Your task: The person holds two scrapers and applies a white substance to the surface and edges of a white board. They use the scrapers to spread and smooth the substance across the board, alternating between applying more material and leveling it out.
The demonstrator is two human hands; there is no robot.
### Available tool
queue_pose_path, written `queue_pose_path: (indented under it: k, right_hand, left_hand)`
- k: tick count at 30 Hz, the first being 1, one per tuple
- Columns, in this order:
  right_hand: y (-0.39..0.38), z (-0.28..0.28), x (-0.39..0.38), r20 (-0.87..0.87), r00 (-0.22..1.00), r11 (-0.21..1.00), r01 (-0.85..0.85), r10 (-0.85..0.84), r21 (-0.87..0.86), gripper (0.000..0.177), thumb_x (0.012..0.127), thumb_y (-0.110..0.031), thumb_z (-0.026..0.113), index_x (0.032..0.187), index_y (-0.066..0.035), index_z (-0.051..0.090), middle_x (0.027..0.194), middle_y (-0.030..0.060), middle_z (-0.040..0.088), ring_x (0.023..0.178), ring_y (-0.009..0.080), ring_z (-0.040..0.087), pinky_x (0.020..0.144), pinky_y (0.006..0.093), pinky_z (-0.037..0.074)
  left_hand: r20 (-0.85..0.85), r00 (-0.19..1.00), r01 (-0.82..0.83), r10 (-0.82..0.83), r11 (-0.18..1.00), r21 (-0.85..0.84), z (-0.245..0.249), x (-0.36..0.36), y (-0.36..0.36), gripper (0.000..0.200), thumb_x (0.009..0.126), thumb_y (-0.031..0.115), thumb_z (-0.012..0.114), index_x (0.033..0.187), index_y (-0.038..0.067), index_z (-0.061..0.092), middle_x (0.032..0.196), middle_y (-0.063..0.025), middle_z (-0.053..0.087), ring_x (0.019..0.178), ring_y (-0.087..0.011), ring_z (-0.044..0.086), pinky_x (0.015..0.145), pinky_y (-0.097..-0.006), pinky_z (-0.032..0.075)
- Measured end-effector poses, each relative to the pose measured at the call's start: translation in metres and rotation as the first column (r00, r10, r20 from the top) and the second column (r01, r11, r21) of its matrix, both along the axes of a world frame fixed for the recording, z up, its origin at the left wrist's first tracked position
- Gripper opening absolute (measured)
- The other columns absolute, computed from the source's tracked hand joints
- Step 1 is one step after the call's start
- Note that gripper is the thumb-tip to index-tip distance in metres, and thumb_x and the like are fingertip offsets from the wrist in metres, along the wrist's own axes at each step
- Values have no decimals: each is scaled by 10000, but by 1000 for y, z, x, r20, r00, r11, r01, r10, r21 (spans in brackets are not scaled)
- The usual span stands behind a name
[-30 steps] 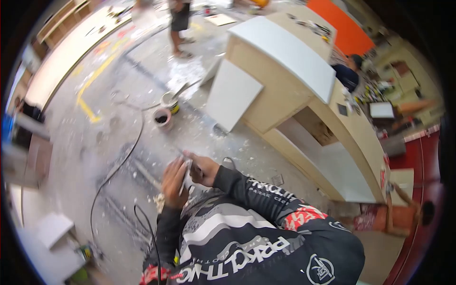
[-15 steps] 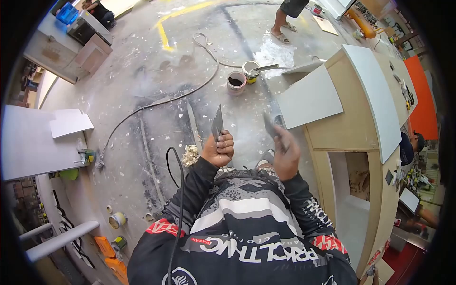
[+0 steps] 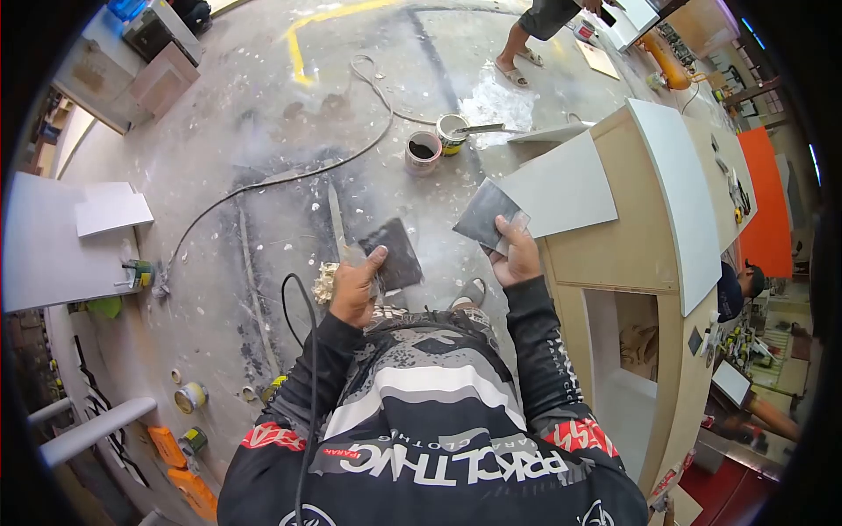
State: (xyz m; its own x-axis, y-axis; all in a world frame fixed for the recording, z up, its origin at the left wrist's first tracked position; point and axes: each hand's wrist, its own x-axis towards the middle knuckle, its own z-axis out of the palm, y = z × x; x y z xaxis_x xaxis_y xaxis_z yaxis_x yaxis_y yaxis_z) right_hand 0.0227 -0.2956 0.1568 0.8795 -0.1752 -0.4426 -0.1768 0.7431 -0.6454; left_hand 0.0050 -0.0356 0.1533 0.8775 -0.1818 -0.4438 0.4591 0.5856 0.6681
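My left hand pinches a dark square putty spreader between thumb and fingers, its flat face turned up. In my right hand is a second grey putty spreader, tilted toward the upper left, with a paler strip along the edge by my thumb. The two spreaders are held apart above the floor, in front of my waist. Beyond them on the floor stand an open tin with dark contents and another tin with a flat tool laid across its top.
To my right is a wooden cabinet with white panels. A hose winds over the stained floor. At the left are a white panel and several tins. Someone in sandals stands ahead; a capped person is beyond the cabinet.
Both spreaders have turned from nearly edge-on to flat faces showing. My left hand has moved left and slightly down; my right hand has moved slightly left and up.
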Motion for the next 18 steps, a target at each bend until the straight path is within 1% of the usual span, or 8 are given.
queue_pose_path:
  k: [7, 9, 11, 12, 13, 14, 15, 18]
  right_hand:
    - [4, -9, -15, 83, 992, 983, -80, 95, -163, 202, 878, -12, 594, 1074, -60, 592, 945, 57, 648, 861, 195, 651, 762, 342, 520]
    - [27, 1, -21, 100, 977, 715, -66, 187, -696, 196, 904, -34, 574, 1095, -30, 615, 938, 55, 660, 849, 173, 634, 745, 331, 500]
    - [40, -59, -39, 136, 910, 271, 27, 392, -962, 226, 933, -61, 548, 1139, -2, 621, 963, 60, 674, 868, 150, 619, 765, 308, 484]
    - [83, 0, -45, 134, 929, 567, -93, 345, -818, 228, 946, -80, 531, 1139, -1, 621, 1012, 63, 671, 937, 142, 612, 824, 294, 478]
    - [72, 0, -46, -52, 885, 627, -367, 462, -687, 227, 945, -85, 534, 1134, 9, 618, 1019, 69, 671, 956, 147, 611, 850, 298, 478]
    - [61, 2, -44, -125, 845, 641, -483, 520, -596, 227, 944, -87, 536, 1131, 13, 616, 1023, 73, 671, 965, 149, 611, 864, 299, 479]
    - [51, 4, -43, -197, 793, 638, -588, 577, -496, 227, 944, -89, 537, 1129, 18, 614, 1026, 76, 670, 974, 152, 610, 877, 301, 479]
    - [35, 29, -32, 17, 976, 788, -165, 217, -593, 228, 924, -96, 545, 1089, 50, 604, 964, 89, 680, 902, 162, 636, 812, 339, 518]
  left_hand:
    - [278, 959, -105, -57, 839, 534, 0, -8, -15, 162, 917, 121, 634, 1008, 28, 538, 857, -23, 600, 729, -90, 544, 644, -237, 447]
    - [462, 884, -218, -72, 811, 543, 3, -8, -31, 256, 950, 252, 601, 1037, 14, 571, 873, -37, 607, 798, -85, 530, 677, -243, 443]
    - [471, 872, -196, -133, 787, 585, 4, -8, -43, 303, 963, 286, 574, 1072, 4, 578, 885, -38, 611, 812, -83, 527, 685, -247, 443]
    - [483, 852, -172, -202, 763, 623, 4, -3, -47, 354, 975, 320, 546, 1106, -7, 585, 898, -40, 615, 826, -82, 525, 693, -250, 442]
    - [430, 891, -188, -148, 741, 644, -32, 8, -41, 415, 990, 348, 509, 1157, -24, 590, 923, -43, 629, 830, -91, 529, 708, -261, 448]
    - [159, 972, 96, -174, 909, 405, -42, 19, -22, 418, 989, 340, 514, 1140, -40, 601, 914, -39, 640, 835, -99, 536, 743, -269, 455]
    - [211, 968, 20, -139, 874, 485, -40, 23, -17, 431, 989, 351, 512, 1142, -42, 603, 896, -31, 640, 827, -100, 538, 741, -267, 453]
    - [365, 927, -123, -88, 848, 516, -14, 11, -30, 389, 984, 309, 522, 1117, -44, 617, 822, -14, 625, 756, -84, 521, 667, -279, 431]
